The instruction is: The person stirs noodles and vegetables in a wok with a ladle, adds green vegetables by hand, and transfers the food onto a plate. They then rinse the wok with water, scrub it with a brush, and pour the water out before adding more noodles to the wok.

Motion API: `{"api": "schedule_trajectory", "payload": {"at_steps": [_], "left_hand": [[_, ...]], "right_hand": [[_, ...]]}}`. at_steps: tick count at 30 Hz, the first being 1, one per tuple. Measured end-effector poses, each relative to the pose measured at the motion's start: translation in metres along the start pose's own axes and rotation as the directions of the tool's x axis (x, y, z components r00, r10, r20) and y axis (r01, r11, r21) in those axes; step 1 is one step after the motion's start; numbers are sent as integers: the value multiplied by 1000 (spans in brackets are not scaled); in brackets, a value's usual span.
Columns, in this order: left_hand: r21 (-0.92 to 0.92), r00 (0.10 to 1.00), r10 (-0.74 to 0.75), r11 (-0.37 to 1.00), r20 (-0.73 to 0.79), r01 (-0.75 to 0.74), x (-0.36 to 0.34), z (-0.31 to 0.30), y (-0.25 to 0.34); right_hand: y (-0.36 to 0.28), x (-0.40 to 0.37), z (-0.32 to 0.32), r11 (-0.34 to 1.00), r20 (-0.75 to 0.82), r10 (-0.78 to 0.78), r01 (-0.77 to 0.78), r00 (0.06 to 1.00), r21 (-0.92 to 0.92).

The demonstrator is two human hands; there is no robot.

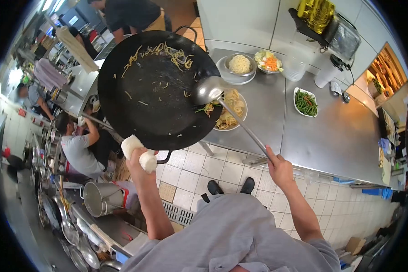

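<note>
My left hand (136, 164) is closed through a folded white cloth (132, 146) on the near rim of a large black wok (154, 106). The wok is raised and tilted toward a white plate (245, 115) on the steel counter. Strands of noodle and vegetable bits cling inside the wok, mostly along its far side. My right hand (281, 171) is wrapped round the long handle of a metal ladle (209, 89). The ladle's bowl is at the wok's right edge, above the plate. Fried noodles (231, 109) lie on that plate, partly hidden by the wok and ladle.
Along the steel counter (263, 127) stand a bowl of pale noodles (240, 64), a bowl of chopped vegetables (268, 62) and a dish of green beans (305, 102). A co-worker (81, 145) crouches at left near a metal pot (102, 199). Another person (131, 16) stands beyond the wok.
</note>
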State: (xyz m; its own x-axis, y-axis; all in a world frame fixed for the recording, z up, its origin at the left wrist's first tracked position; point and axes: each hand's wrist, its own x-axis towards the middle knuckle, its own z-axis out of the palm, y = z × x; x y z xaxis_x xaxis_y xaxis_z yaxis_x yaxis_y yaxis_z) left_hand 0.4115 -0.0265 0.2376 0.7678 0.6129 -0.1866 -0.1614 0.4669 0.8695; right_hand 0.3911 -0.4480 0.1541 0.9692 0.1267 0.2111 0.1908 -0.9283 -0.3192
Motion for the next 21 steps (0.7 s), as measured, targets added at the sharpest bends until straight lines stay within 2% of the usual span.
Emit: {"api": "schedule_trajectory", "payload": {"at_steps": [4, 7, 10, 14, 16, 18, 21], "left_hand": [[-35, 1000, 16, 999, -10, -16, 1, 8, 0], [-17, 999, 37, 999, -24, -37, 4, 11, -2], [44, 991, 107, 994, -78, -104, 3, 16, 1], [59, 998, 52, 997, -41, -49, 20, -13, -1], [28, 996, -41, 999, -74, 43, 21, -13, 2], [-10, 998, -10, 1000, -60, 9, 17, -6, 0], [-23, 997, 36, 999, -71, -38, 15, -8, -9]], "right_hand": [[30, -28, 5, 989, -26, -20, 16, 999, -148], [53, -40, -21, 979, 3, -1, 2, 1000, -206], [51, -40, -49, 971, 8, 35, -32, 999, -236], [17, -31, -41, 985, -53, -12, 3, 999, -174], [9, -21, -32, 981, -51, -2, -8, 999, -193], [11, -17, -29, 981, -35, -4, -3, 999, -194], [51, -23, -43, 972, -36, -20, 11, 999, -233]]}}
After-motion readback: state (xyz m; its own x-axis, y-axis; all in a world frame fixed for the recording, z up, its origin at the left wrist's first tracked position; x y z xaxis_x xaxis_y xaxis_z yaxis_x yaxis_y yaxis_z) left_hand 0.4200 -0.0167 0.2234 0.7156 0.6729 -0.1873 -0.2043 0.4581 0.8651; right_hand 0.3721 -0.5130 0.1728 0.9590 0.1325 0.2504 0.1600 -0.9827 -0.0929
